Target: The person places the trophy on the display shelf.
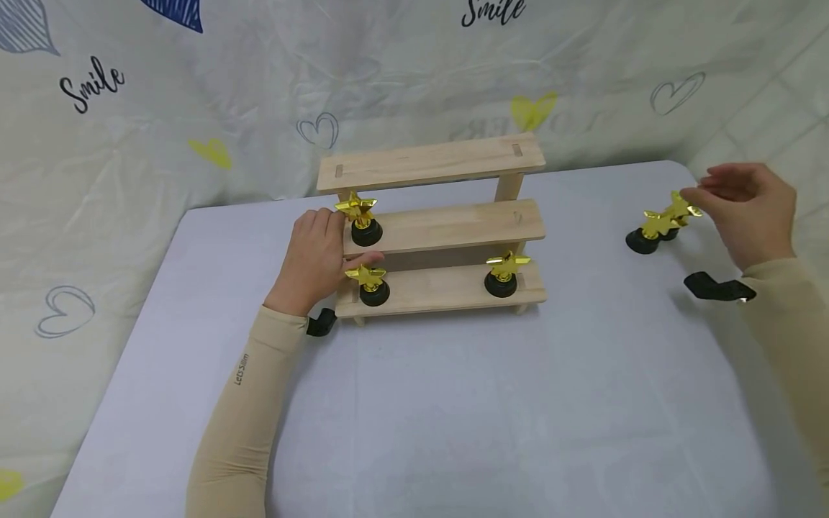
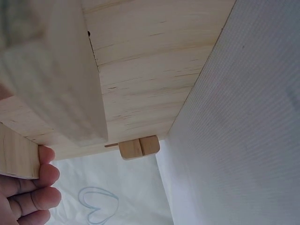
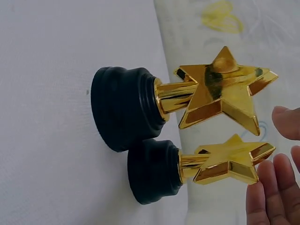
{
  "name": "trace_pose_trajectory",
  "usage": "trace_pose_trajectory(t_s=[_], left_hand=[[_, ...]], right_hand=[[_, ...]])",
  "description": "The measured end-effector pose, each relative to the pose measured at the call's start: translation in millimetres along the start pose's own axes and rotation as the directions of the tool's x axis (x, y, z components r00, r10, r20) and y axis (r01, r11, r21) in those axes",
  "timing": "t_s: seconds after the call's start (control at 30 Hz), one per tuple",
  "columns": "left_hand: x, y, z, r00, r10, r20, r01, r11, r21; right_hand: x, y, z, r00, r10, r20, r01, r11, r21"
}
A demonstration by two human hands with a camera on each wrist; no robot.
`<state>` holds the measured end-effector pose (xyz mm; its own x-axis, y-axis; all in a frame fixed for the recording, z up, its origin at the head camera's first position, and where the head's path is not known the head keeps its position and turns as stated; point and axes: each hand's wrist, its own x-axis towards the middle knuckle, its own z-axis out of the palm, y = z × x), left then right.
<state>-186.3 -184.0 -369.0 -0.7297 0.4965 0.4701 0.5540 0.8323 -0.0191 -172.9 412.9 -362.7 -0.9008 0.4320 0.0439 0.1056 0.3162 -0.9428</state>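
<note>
A three-tier wooden shelf rack stands on the white table. My left hand grips its left end at the middle tier; in the left wrist view the fingertips curl round a wooden edge. Gold star trophies with black bases stand on it: one trophy on the middle tier's left, one trophy at the bottom left, one trophy at the bottom right. Beside two more trophies, the nearer trophy and farther trophy, my right hand has thumb and fingers apart. Fingertips meet the farther star's outline; contact is unclear.
A white sheet printed with hearts and "Smile" hangs behind the table. The two right-hand trophies stand close together near the table's back right corner. Black wrist mounts stick out from both sleeves.
</note>
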Motion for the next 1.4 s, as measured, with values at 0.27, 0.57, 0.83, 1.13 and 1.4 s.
trace_pose_trajectory(t_s=[0.27,0.57,0.83,1.13,1.4], left_hand=[[1.0,-0.4,0.1,1.0,0.0,0.016,0.0,1.0,-0.006],[1.2,-2.3,-0.4,1.0,0.011,0.004,-0.011,1.0,0.013],[1.9,-3.3,0.9,1.0,0.01,-0.009,-0.01,1.0,0.008],[2.4,-3.9,2.2,0.999,0.024,-0.036,-0.023,1.0,0.022],[1.1,-5.2,3.5,0.998,0.031,-0.056,-0.03,0.999,0.014]], right_hand=[[-3.1,12.9,3.1,0.999,0.05,-0.008,-0.051,0.997,-0.057],[1.1,22.3,6.5,0.999,0.048,0.01,-0.047,0.998,-0.032],[4.2,40.6,5.8,0.995,0.081,0.056,-0.073,0.987,-0.144],[2.4,49.8,6.2,0.993,0.08,0.084,-0.065,0.983,-0.172],[2.3,53.6,6.5,0.993,0.05,0.109,-0.045,0.998,-0.05]])
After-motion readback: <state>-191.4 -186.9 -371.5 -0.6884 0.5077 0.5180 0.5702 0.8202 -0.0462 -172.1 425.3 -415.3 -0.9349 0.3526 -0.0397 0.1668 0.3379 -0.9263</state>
